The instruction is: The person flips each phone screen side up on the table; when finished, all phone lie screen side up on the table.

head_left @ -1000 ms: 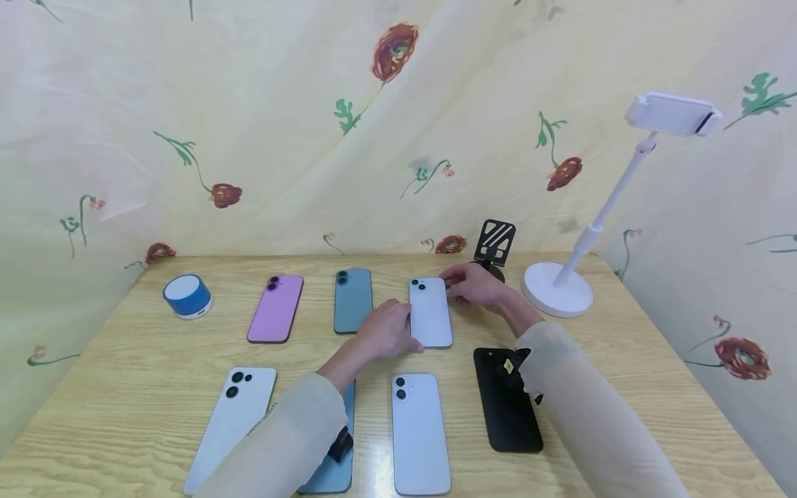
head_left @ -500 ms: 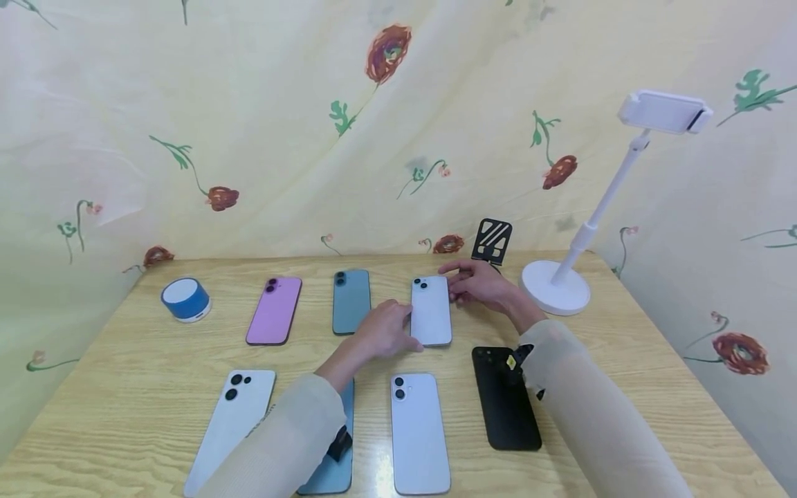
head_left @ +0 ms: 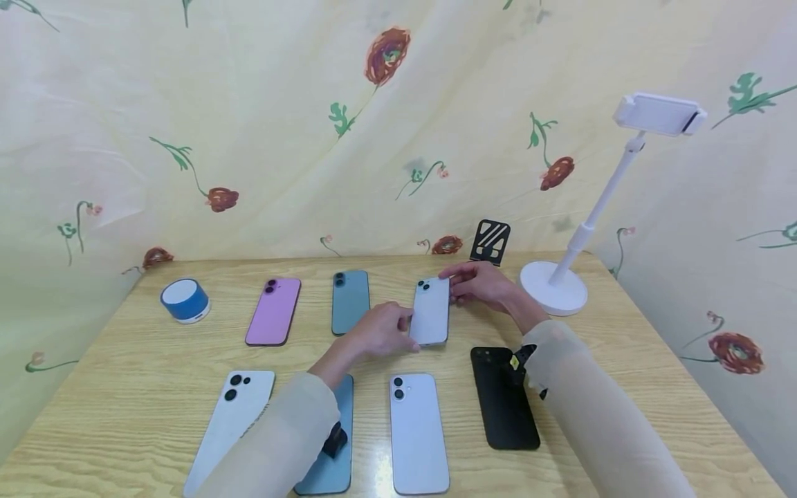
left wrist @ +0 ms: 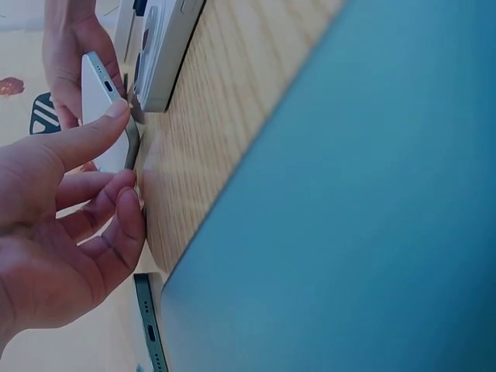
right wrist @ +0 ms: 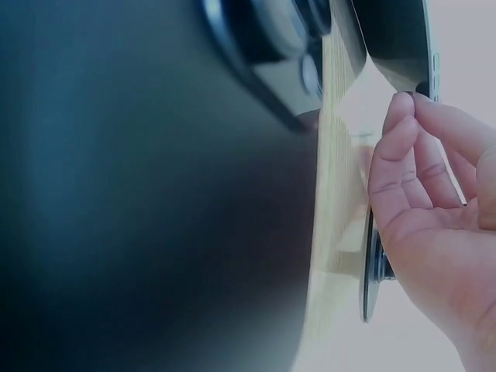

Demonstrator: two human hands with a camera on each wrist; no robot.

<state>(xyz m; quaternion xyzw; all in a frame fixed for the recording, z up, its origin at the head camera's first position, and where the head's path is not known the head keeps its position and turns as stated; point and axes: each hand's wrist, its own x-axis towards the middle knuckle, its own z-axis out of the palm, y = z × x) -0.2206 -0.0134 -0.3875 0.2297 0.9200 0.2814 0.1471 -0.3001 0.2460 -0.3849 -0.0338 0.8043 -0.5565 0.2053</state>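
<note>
A white smartphone (head_left: 431,311), back up with its camera at the far end, is tilted between both hands, its right side raised. My left hand (head_left: 382,329) holds its left side. In the left wrist view that thumb (left wrist: 97,136) lies at the phone's near corner and the other fingers curl beside the edge. My right hand (head_left: 479,285) pinches the right edge; the right wrist view shows the dark screen side (right wrist: 399,39) facing the table above those fingertips.
Teal (head_left: 351,302) and pink (head_left: 274,311) phones lie at the back, left of the hands. White (head_left: 230,422), blue (head_left: 326,470), pale lilac (head_left: 418,432) and black (head_left: 503,398) phones lie in front. A blue speaker (head_left: 185,300), black stand (head_left: 490,241) and white stand (head_left: 553,287) line the back.
The white smartphone lay flat before; its right side has risen and it has turned slightly. The right fingers have closed on its edge, and the left hand has stayed near the same place.
</note>
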